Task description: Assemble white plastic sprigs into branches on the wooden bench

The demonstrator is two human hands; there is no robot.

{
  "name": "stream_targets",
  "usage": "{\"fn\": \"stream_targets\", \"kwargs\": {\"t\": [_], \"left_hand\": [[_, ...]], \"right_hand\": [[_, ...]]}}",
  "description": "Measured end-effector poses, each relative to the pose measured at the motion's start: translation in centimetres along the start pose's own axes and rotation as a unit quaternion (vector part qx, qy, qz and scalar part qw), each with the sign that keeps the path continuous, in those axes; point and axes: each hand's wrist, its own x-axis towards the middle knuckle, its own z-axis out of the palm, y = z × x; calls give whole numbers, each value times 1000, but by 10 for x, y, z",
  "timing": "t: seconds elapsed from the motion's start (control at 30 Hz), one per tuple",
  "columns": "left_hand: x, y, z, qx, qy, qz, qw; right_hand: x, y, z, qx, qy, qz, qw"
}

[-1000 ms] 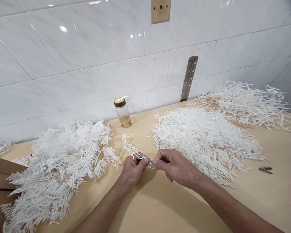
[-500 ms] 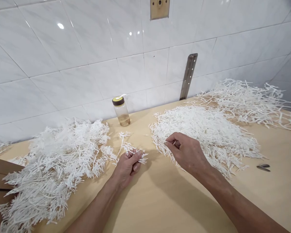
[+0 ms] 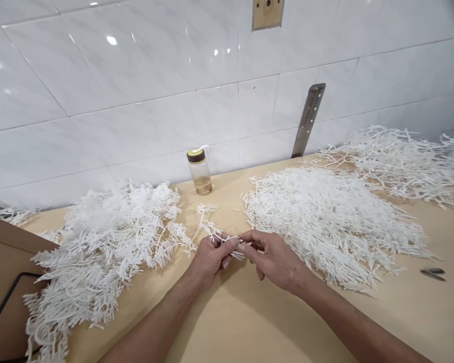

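Note:
My left hand [image 3: 212, 262] is closed around a white branching plastic stem [image 3: 213, 231]. The stem's forked far end reaches up and left over the table, and fine white tips stick out past my thumb. My right hand [image 3: 276, 262] meets it there, thumb and forefinger pinched at those tips; whatever sits between them is too small and covered to make out. Left of my hands lies a heap of bushy white plastic sprigs [image 3: 117, 242]. Just beyond my right hand spreads a pile of small, thin white plastic pieces [image 3: 333, 217].
A bottle with a dark and yellow lid [image 3: 200, 171] stands near the tiled wall [image 3: 155, 65]. Bare white branches [image 3: 408, 156] lie at the back right. Small dark snips [image 3: 433, 273] rest at right. A metal strip [image 3: 308, 121] leans on the wall; a brown box [image 3: 11, 272] is at left.
My right hand has moved from the edge of the right-hand pile down and left to the stem in my left hand. The whole view has shifted slightly.

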Motion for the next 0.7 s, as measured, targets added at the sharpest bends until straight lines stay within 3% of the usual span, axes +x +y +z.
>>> {"fn": "stream_targets", "kwargs": {"t": [0.2,0.37,0.5,0.7], "left_hand": [[-2,2,3,15,24,26,999],[-1,0,3,40,45,32,998],[3,-4,2,60,52,52,995],[7,-10,4,87,96,76,989]], "right_hand": [[4,4,2,-33,45,9,998],[4,5,1,-82,65,-24,994],[2,7,3,-126,84,-88,985],[-1,12,9,-223,126,-203,945]]}}
